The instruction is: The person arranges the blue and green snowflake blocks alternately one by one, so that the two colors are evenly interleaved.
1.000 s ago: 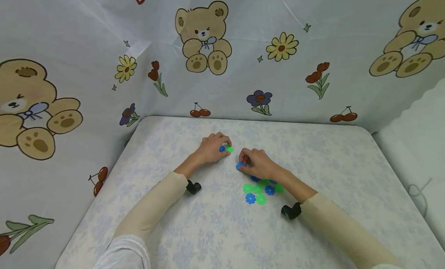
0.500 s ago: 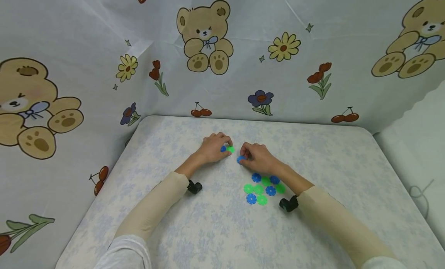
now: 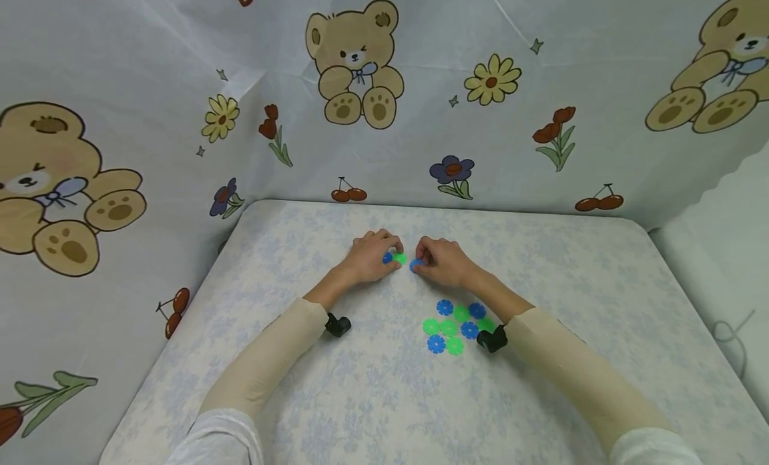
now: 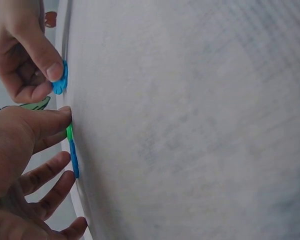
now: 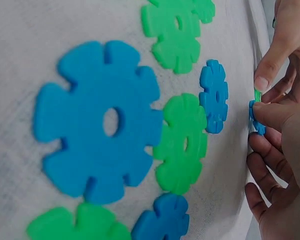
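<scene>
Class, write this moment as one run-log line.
left hand: pinches green disc | right hand: pinches blue disc | table: more blue and green discs

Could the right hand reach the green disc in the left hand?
Probably yes: the right hand sits close to the green notched disc, with only the blue notched disc it pinches between them, though the left hand covers part of the green one.

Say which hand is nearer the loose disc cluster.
Right. The right hand is just beyond the loose disc cluster, pinching a blue disc. The left hand is farther off, beyond it and to the left, holding a green disc.
</scene>
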`<state>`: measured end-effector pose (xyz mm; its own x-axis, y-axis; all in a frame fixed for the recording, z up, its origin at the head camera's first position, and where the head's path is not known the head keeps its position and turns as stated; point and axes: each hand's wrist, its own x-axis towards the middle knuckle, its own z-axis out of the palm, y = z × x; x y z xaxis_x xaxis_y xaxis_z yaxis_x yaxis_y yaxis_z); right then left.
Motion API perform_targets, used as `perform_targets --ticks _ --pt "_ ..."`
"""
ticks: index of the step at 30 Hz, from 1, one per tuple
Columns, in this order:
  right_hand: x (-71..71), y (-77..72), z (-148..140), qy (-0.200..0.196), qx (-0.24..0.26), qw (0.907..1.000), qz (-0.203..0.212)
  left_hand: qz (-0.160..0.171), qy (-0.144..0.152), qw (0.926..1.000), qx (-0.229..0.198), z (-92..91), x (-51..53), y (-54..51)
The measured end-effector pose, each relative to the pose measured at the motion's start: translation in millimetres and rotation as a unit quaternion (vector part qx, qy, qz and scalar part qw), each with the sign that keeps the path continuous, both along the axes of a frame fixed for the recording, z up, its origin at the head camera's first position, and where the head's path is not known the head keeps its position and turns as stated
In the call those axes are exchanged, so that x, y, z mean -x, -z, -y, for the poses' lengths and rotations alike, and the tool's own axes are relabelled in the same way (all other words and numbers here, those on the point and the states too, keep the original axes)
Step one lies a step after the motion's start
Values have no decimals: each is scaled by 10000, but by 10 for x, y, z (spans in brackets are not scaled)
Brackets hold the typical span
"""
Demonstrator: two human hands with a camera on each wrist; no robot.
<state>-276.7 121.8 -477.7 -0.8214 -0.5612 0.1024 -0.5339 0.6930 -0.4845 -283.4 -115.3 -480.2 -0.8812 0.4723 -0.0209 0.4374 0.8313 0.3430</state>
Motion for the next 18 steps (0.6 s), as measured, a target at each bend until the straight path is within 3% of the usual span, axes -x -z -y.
perform_targets --ticks 7,18 --pt "77 17 26 30 241 9996 139 -19 12 10000 6 5 5 9" --pt "136 33 68 245 50 9993 296 -65 53 10000 -50 15 10 16"
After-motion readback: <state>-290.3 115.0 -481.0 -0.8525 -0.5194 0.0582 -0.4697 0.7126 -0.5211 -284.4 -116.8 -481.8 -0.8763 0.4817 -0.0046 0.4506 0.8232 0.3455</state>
